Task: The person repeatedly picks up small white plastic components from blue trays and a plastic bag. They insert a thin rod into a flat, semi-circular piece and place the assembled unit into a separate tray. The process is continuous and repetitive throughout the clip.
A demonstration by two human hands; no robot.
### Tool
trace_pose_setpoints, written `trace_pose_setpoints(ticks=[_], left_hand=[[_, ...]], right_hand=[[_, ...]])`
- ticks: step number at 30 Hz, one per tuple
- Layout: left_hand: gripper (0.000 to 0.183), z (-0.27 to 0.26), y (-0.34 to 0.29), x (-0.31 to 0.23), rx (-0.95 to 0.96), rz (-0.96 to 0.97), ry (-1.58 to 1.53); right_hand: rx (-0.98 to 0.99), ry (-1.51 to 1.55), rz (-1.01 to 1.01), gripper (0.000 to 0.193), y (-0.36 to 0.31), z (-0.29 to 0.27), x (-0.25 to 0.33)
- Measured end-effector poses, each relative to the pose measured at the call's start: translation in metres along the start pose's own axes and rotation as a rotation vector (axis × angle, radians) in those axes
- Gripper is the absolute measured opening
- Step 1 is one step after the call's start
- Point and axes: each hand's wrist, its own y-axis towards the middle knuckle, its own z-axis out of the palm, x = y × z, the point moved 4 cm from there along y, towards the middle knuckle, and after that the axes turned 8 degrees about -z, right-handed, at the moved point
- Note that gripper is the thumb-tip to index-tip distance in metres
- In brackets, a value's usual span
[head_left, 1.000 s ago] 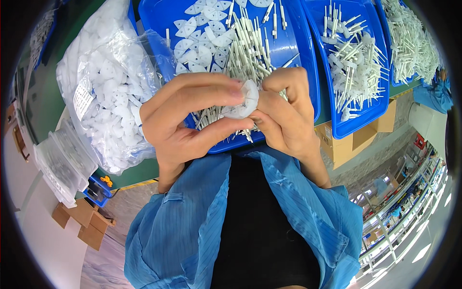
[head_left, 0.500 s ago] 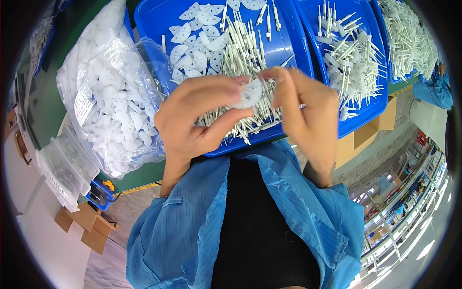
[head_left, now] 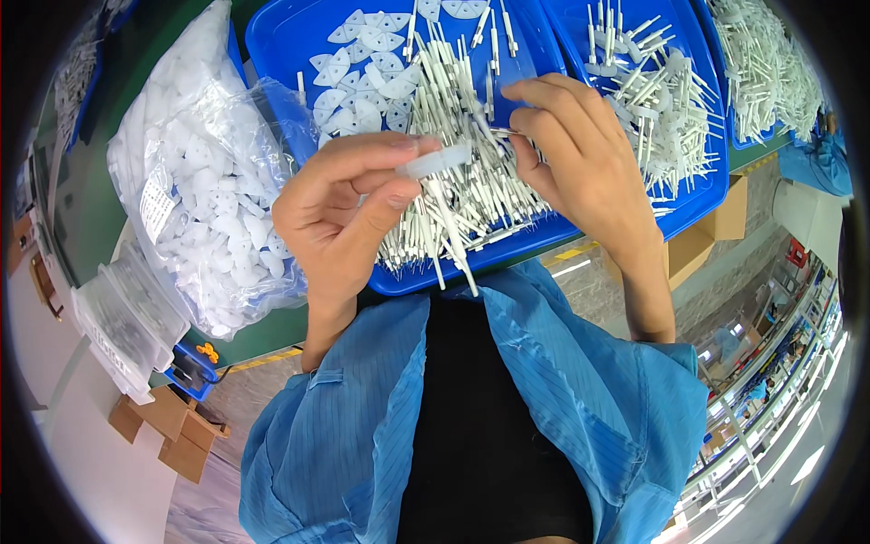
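Observation:
My left hand [head_left: 340,204] pinches a white translucent plastic piece [head_left: 437,160] by its edge, thumb below and fingers above. The piece is seen nearly edge-on, and a white rod [head_left: 450,227] hangs down from it toward me. In my right hand [head_left: 580,150], thumb and fingertips close on a thin rod with a metal end [head_left: 501,132], most of it hidden by the fingers. Both hands hover over a blue tray [head_left: 535,68]. Inside it lie loose white fan-shaped pieces with holes [head_left: 367,113] at left and a heap of white rods [head_left: 444,91] at centre.
A clear bag of white plastic pieces [head_left: 213,199] lies at left. To the right, another blue tray [head_left: 693,213] holds pieces with rods fitted, and a further heap [head_left: 770,72] lies beyond. Stacked clear containers [head_left: 122,317] sit at the table's left edge, a cardboard box [head_left: 698,249] below right.
My left hand has shifted slightly left and turned the plastic piece from face-up to edge-on, showing the rod under it. My right hand has moved apart, up and right, with a thin rod showing.

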Motion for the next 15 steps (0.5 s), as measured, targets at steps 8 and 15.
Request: trace_pose_setpoints(ticks=[8, 15], left_hand=[[0.020, -0.006, 0.004, 0.008, -0.155, -0.132, -0.098], [0.020, -0.006, 0.002, 0.008, -0.135, -0.095, -0.092]], right_hand=[[-0.190, 0.656, 0.534, 0.017, 0.014, 0.006, 0.044], [-0.176, 0.655, 0.457, 0.017, 0.019, 0.021, 0.054]])
